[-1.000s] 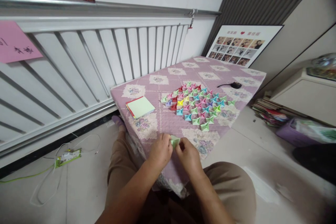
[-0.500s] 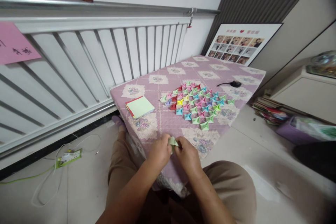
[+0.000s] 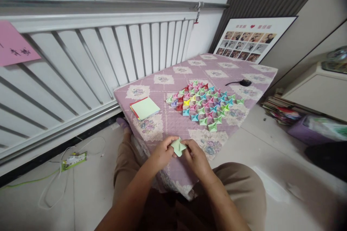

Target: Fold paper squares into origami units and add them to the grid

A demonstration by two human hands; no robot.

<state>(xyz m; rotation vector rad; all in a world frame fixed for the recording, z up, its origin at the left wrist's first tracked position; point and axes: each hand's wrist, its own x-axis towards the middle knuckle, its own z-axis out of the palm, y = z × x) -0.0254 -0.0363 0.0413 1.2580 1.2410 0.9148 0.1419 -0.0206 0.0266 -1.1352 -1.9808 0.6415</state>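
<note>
Ahead and left of the left hand [image 3: 162, 153] lies a pile of square paper [image 3: 146, 108], flat and not folded. The left hand pinches one side of a green paper [image 3: 178, 147] and the right hand [image 3: 195, 159] pinches the other, so it sits between them. It has folds; I can't tell if more are left. Ahead and right of both hands, many folded shapes [image 3: 207, 104] stand in rows, looking finished. The pile looks smooth, the green paper has pointy corners, the little shapes have sharp tips.
</note>
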